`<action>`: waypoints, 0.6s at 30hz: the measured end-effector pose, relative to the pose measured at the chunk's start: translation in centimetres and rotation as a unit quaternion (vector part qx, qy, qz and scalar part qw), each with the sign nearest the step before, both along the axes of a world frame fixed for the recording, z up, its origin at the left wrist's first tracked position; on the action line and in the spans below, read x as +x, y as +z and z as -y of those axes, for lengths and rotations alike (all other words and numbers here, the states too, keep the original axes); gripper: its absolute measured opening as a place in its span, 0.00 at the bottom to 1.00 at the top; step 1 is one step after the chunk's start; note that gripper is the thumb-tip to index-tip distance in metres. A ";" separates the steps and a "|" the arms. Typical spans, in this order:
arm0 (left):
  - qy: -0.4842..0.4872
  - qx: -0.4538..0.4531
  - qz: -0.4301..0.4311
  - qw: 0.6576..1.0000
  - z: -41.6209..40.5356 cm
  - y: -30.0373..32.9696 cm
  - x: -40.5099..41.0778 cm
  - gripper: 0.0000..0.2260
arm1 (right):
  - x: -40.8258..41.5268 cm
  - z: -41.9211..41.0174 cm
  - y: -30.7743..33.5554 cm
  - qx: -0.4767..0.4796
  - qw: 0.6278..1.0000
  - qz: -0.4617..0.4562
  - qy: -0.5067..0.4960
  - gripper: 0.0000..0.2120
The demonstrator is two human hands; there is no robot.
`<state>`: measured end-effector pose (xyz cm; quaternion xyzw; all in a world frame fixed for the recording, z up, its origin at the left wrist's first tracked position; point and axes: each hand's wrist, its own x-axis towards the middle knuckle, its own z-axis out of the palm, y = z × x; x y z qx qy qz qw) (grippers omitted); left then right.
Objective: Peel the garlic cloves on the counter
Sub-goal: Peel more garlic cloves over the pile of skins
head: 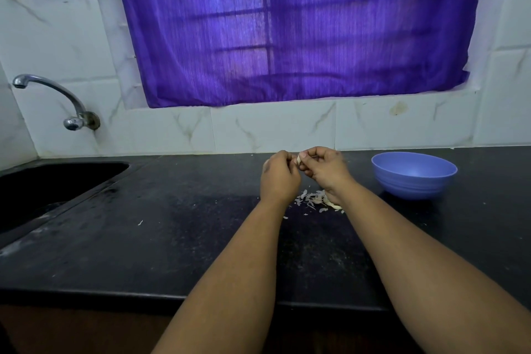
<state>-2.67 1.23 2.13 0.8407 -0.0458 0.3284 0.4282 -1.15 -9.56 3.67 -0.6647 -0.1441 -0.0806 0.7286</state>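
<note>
Hands raised together above a dark stone counter (172,238). The left hand (279,175) and the right hand (326,167) meet fingertip to fingertip, fingers of both curled, pinching between them a small pale garlic clove (299,158). Just below the wrists, on the counter, lies a loose heap of thin whitish garlic skins (313,199) with a pale clove-like piece at its right edge, partly hidden by the right forearm. To the right of the right hand stands a round blue plastic bowl (413,178); its contents cannot be seen. Well to the left of the left hand lie a dark sunken sink (43,181) and a curved chrome wall tap (57,95). Beyond the hands hangs a purple curtain (287,23).
</note>
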 end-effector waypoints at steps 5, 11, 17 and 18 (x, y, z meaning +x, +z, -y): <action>0.011 0.014 0.007 1.000 -0.1 -0.1 0.2 0.05 | -0.1 -0.1 0.0 0.005 1.000 0.001 0.003 0.06; 0.001 -0.005 0.002 1.000 0.2 -0.1 0.2 0.05 | 0.1 0.0 0.1 0.024 0.999 -0.029 0.013 0.06; 0.003 -0.008 -0.013 1.000 0.2 -0.1 0.2 0.07 | 0.0 0.2 0.2 0.055 0.997 -0.035 0.036 0.05; 0.003 -0.009 -0.012 1.000 0.2 -0.1 0.2 0.07 | 0.0 0.2 0.2 0.050 0.998 -0.028 0.040 0.04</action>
